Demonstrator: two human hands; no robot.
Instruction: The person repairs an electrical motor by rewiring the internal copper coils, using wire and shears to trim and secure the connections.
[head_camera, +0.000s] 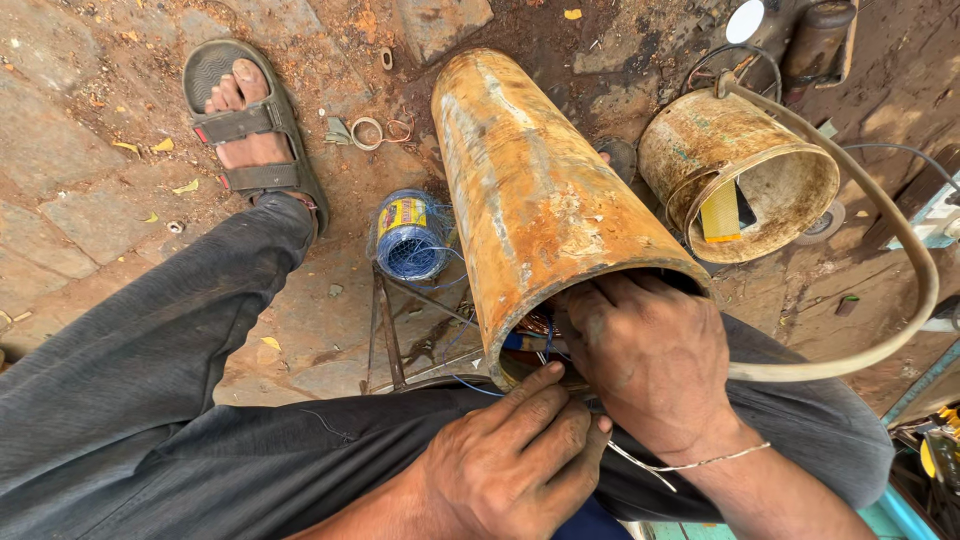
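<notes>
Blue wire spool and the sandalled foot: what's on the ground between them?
In the head view, between the blue wire spool and the sandalled foot lie a small ring of wire and a grey scrap on the stone ground.

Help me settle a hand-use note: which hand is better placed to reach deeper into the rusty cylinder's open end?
Probably the right hand: its fingers already curl over the rusty cylinder rim into the opening. The left hand sits lower, outside the mouth, by the blue wire.
</notes>
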